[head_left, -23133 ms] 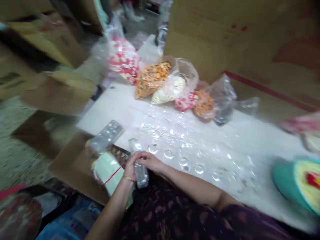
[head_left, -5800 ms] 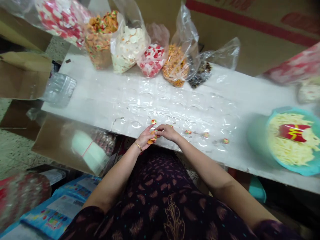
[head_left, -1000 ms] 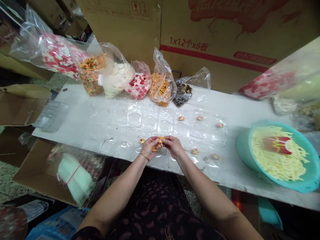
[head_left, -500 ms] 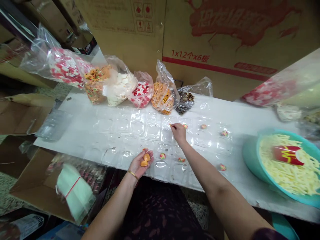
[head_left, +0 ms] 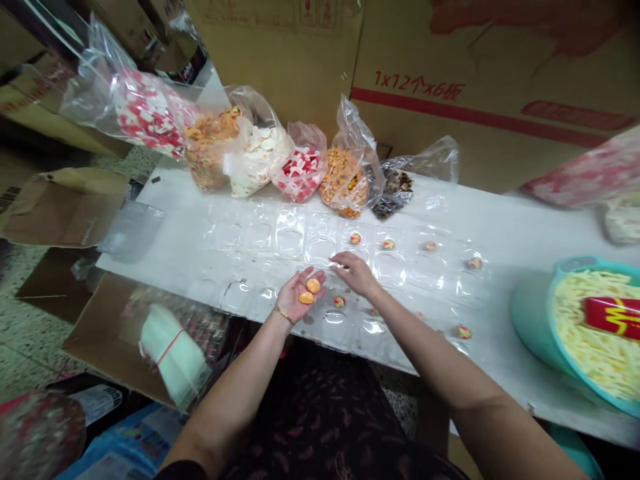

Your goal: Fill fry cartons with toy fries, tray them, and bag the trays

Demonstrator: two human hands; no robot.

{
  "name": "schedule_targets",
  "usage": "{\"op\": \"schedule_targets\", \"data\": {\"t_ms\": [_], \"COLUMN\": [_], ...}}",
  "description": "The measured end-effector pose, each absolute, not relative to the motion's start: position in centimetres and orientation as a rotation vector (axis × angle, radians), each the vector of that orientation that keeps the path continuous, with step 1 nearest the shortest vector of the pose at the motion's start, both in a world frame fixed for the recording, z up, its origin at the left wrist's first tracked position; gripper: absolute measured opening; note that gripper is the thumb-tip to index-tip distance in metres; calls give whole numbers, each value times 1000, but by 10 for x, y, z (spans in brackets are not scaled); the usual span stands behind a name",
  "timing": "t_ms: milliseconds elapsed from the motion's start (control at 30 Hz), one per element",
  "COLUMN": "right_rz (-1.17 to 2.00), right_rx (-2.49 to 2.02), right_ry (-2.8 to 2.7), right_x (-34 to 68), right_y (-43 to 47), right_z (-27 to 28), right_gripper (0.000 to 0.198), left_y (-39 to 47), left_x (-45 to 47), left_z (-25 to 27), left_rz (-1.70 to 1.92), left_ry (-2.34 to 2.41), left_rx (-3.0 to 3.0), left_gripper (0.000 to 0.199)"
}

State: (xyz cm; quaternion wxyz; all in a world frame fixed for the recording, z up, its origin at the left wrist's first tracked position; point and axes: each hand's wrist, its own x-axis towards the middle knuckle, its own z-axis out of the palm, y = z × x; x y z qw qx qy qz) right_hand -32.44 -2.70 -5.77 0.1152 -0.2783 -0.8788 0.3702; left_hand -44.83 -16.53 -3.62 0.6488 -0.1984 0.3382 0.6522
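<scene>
My left hand is turned palm up, cradling two small round orange pieces on the palm and fingers. My right hand hovers to the right of it, fingers apart and nothing visible in them. Beneath both hands lie rows of clear plastic blister trays on a white table. Small round pieces with red, yellow and green tops sit in several cavities, among them one piece beyond my right hand and another piece just below it.
Clear bags of small coloured pieces line the back, including a red-and-white bag and an orange bag. On the right stands a turquoise tub of pale strips with a red packet. Cardboard boxes flank the left; a large carton stands behind.
My right hand has released a small round piece into a back-row cavity and drawn back toward my left hand, fingers loosening from a pinch. The view has shifted, and my left hand's fingers are spread wider.
</scene>
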Motion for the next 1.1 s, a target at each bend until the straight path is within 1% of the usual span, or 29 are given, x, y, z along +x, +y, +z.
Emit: {"op": "schedule_targets", "data": {"t_ms": [67,133,233,333,400,467,500,567,633,667,733,800,900,1033,1100], "right_rz": [1244,1373,1661,1807,1914,1978,1931,1666,1352,1247,1158,1115,917,636,599], "right_rx": [-654,-645,-902,-1231,-1247,-1110,-1034,-996,-1095,-1142,-1096,-892,-696,-474,-369], "right_ry": [-2565,-2511,-2212,-1908,-1876,-1999,-2104,-2314,-2437,-2477,-2590,-2738,-2914,-3205,-3274], "right_x": [-330,-333,-340,-357,-373,-387,-391,-393,-388,-387,-390,-406,-447,-488,-491], "right_y": [-53,-67,-59,-33,-22,-22,-26,-37,-50,-57,-70,-86,-109,-120,-116], "right_z": [-51,-50,-59,-66,-65,-63,-63,-64,-68,-71,-76,-79,-79,-82,-88], "right_gripper": [19,14,8,8,7,11,12,14,16,18,19,21,27,29,30], "left_y": [-160,-161,-172,-189,-196,-199,-199,-202,-210,-217,-233,-249,-267,-278,-281], "left_x": [-447,-447,-451,-458,-464,-471,-474,-481,-486,-488,-490,-492,-500,-517,-523], "left_z": [-37,-37,-40,-45,-47,-49,-50,-54,-59,-61,-65,-64,-56,-45,-45], "left_rz": [1476,1467,1439,1457,1505,1540,1546,1535,1533,1540,1569,1609,1695,1786,1801], "left_ry": [786,804,821,883,957,1018,1046,1100,1147,1154,1115,1044,992,1022,1024], "left_rx": [-434,-426,-445,-489,-492,-464,-452,-465,-535,-585,-688,-757,-769,-784,-806], "left_gripper": [31,32,32,22,15,18,19,19,16,14,10,17,27,27,26]}}
